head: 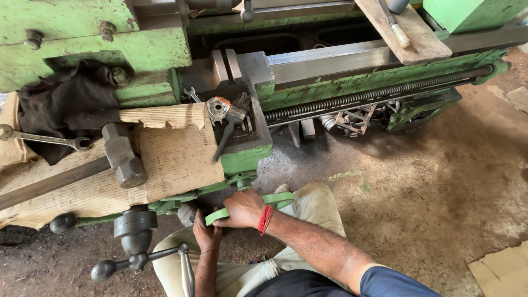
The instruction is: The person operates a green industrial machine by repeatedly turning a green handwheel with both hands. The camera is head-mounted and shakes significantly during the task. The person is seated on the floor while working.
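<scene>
My right hand (242,209) grips the rim of a green handwheel (281,199) at the front of a green lathe carriage (245,157); a red thread band circles that wrist. My left hand (207,234) reaches up under the same wheel's left end, fingers curled against it. My knees in beige trousers show below both hands.
A heavy hammer (122,155) and a spanner (44,139) lie on cardboard (176,159) over the lathe, beside a dark rag (66,107). A paintbrush (231,125) rests on the carriage. The leadscrew (374,93) runs right. Black lever handles (137,242) stick out at the lower left. Dirt floor at the right.
</scene>
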